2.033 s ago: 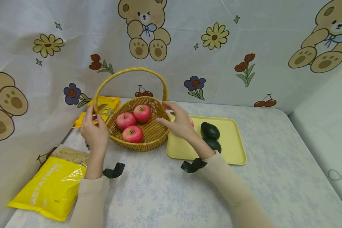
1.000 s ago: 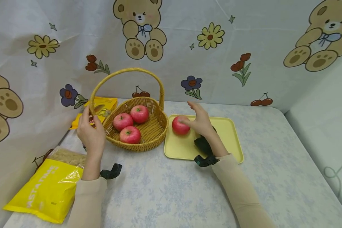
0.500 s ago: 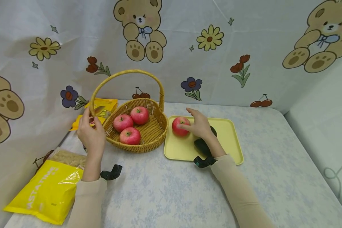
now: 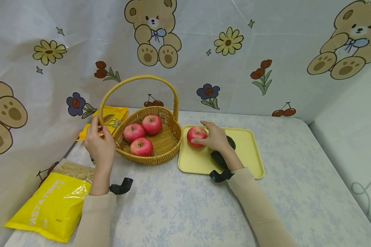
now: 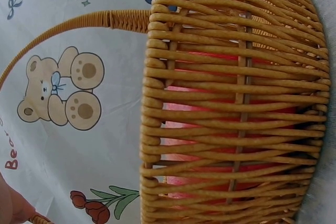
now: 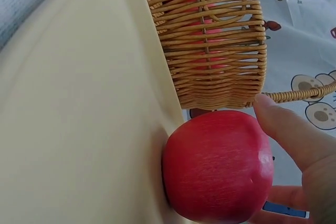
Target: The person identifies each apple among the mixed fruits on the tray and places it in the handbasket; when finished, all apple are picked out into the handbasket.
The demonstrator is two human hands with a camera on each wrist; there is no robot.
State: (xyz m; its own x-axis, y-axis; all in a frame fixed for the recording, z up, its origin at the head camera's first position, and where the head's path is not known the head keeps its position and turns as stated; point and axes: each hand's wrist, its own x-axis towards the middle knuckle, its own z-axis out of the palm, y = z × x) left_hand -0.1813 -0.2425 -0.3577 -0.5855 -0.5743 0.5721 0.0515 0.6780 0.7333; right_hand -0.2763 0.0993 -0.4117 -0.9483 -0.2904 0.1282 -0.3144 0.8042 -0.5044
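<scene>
My left hand (image 4: 100, 142) holds the left side of the handle (image 4: 136, 78) of a yellow wicker basket (image 4: 164, 159), near where it joins the rim. Inside the basket lie three red apples (image 4: 141, 146). In the left wrist view the woven wall (image 5: 236, 108) fills much of the frame, with red fruit showing through. My right hand (image 4: 217, 139) is spread around another red apple (image 4: 194, 134) on a pale yellow tray (image 4: 191, 164), thumb on the near side, fingers beyond it. In the right wrist view the thumb is right at the edge of that apple (image 6: 218, 166).
Two dark green avocados (image 4: 218, 159) lie on the tray, partly under my right forearm. A yellow pasta bag (image 4: 54, 202) lies at the front left. Another yellow packet (image 4: 119, 112) sits behind the basket. A patterned cloth hangs behind the table.
My right hand has moved from the basket's right side over to the tray, then lowered around the apple there. The left hand stays at the basket handle.
</scene>
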